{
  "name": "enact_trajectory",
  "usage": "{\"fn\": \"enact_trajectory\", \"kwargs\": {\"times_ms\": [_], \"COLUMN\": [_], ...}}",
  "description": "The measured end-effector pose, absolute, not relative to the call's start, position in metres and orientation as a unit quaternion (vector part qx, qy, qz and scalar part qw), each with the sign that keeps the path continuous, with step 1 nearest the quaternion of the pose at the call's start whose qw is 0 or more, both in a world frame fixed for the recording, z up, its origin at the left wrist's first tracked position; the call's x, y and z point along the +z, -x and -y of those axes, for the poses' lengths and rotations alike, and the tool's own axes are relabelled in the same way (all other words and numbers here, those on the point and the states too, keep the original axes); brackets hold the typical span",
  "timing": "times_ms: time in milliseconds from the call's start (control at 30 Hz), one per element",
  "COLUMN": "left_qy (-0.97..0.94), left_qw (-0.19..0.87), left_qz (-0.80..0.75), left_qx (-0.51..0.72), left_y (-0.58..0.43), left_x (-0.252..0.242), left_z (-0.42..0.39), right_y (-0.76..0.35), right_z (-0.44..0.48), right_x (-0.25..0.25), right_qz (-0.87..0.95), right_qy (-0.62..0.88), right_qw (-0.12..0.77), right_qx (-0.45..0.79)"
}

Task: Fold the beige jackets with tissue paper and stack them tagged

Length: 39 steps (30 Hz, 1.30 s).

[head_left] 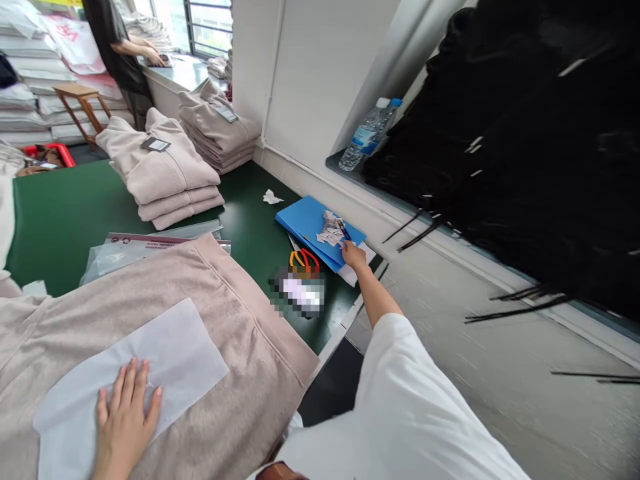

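Spanning the desk [245, 200] from white sheet [175, 347] to paper slips [331, 229]

Your left hand [125, 413] lay palm down, fingers slightly spread, on the white sheet, which rested on the beige garment [210, 427] at the near left of the desk. Your right hand [355, 255] was out to the right, fingers bent in at the near edge of the paper slips on the blue folder [300, 215]. Whether it gripped a slip, or the dark blue pen [344, 231] by your fingertips, you could not tell.

The slips looked light and loose, so a careless brush could have scattered them over the desk's right edge, or lifted several together. The sheet seemed thin; uneven pressure from your left palm might have creased or skewed it. Leaning too far right could have dragged the garment out of line, and a low sleeve might have caught the scissors [311, 259] beside the folder.

A pixelated patch [300, 293] hid whatever lay just nearer than the scissors. Print on the slips was too small to read. The garment ran out of view at the left, the sheet at the bottom, and the garment's near edge covered part of the clear plastic bags [103, 257].
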<state>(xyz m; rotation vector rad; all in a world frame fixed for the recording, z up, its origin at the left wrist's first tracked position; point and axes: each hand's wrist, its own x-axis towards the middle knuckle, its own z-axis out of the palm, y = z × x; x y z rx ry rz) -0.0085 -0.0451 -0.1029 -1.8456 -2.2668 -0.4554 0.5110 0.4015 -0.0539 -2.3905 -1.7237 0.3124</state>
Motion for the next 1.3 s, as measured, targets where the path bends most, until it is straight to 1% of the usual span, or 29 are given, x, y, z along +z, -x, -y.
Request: {"fn": "enact_trajectory", "kwargs": {"times_ms": [200,333,500,600,667,733,767,833,900,967,1033,1067,1100,1133,1167,1200,1300], "left_qy": [0.623,0.614,0.611,0.608,0.604,0.599,0.597,0.587,0.574,0.565,0.565,0.564,0.562,0.559,0.558,0.559,0.567], "left_qw": [0.038,0.030,0.017,0.003,-0.002,-0.005,-0.005,-0.005,-0.002,0.002,0.010,0.015,0.019,0.022,0.021,0.017,-0.003], "left_qz": [0.778,0.787,0.790,0.793,0.796,0.799,0.801,0.806,0.813,0.815,0.811,0.810,0.811,0.813,0.816,0.818,0.819], "left_qx": [-0.070,-0.049,-0.043,-0.037,-0.040,-0.048,-0.055,-0.075,-0.100,-0.127,-0.151,-0.159,-0.163,-0.160,-0.150,-0.135,-0.090], "left_y": [0.012,0.009,0.005,0.002,0.000,-0.001,-0.001,-0.001,-0.001,0.000,0.000,0.001,0.001,0.001,0.001,0.001,0.001], "left_x": [-0.093,-0.091,-0.087,-0.082,-0.081,-0.081,-0.082,-0.084,-0.086,-0.088,-0.089,-0.090,-0.090,-0.089,-0.089,-0.088,-0.083], "left_z": [0.048,0.045,0.036,0.032,0.031,0.031,0.031,0.033,0.035,0.037,0.040,0.041,0.042,0.043,0.043,0.043,0.041], "right_y": [-0.504,-0.504,-0.496,-0.481,-0.460,-0.426,-0.404,-0.349,-0.286,-0.220,-0.162,-0.138,-0.120,-0.106,-0.100,-0.099,-0.135], "right_z": [-0.416,-0.417,-0.417,-0.413,-0.404,-0.383,-0.365,-0.316,-0.255,-0.195,-0.151,-0.137,-0.129,-0.126,-0.127,-0.132,-0.154], "right_x": [-0.072,-0.076,-0.065,-0.054,-0.048,-0.043,-0.040,-0.037,-0.034,-0.033,-0.034,-0.034,-0.035,-0.035,-0.035,-0.035,-0.034], "right_qz": [0.530,0.489,0.428,0.405,0.418,0.467,0.512,0.620,0.740,0.787,0.805,0.817,0.834,0.854,0.875,0.893,0.895], "right_qy": [0.834,0.854,0.876,0.886,0.872,0.823,0.778,0.656,0.460,0.308,0.216,0.194,0.185,0.184,0.188,0.194,0.261], "right_qw": [0.105,0.131,0.157,0.175,0.229,0.309,0.346,0.374,0.304,0.186,0.085,0.042,0.017,0.009,0.020,0.050,0.182], "right_qx": [0.106,0.124,0.157,0.141,0.108,0.094,0.114,0.213,0.386,0.501,0.545,0.541,0.520,0.486,0.445,0.404,0.311]}}
